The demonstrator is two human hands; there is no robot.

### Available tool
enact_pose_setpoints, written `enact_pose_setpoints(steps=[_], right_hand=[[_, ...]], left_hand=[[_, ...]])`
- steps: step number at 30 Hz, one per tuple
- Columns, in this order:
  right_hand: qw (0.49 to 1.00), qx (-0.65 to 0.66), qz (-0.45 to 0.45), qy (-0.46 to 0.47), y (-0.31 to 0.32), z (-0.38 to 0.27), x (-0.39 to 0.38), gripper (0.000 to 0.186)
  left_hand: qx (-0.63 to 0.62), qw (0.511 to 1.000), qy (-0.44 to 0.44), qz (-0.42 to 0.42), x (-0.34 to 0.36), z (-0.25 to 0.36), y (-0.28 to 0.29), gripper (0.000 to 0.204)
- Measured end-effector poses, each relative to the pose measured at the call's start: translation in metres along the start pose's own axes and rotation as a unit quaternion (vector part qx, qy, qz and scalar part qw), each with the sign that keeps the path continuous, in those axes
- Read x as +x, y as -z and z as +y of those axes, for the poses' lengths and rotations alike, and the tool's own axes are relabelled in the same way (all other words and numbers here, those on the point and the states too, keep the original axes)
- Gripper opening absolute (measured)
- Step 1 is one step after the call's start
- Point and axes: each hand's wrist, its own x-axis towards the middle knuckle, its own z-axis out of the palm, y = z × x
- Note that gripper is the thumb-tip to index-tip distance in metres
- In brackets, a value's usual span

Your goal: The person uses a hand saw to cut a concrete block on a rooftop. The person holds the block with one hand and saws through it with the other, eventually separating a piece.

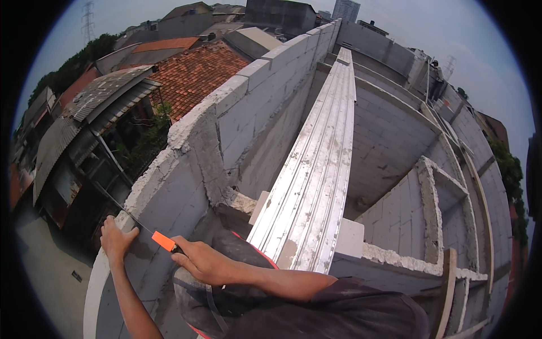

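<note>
The right hand (203, 263) is clamped on the orange tool (164, 241), its thin blade (144, 226) over the wall's (174, 195) top; the left hand (117, 240) rests on that wall, thumb and fingers apart

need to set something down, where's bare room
The ribbed metal plank is mostly bare along its middle, between the block wall at left and block partition at right. Crowded: near wall top, by left hand and the orange-handled tool in the right hand.
</note>
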Motion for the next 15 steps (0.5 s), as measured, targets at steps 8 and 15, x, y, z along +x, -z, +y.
enact_pose_setpoints(steps=[8, 15], right_hand=[[1.0, -0.024, 0.009, 0.006, 0.021, 0.001, -0.11, 0.044], [0.999, -0.004, -0.028, -0.033, 0.005, 0.008, 0.018, 0.041]], left_hand=[[-0.004, 1.0, 0.013, 0.011, -0.006, 0.003, 0.007, 0.095], [-0.025, 0.999, 0.01, -0.041, -0.007, 0.015, 0.026, 0.092]])
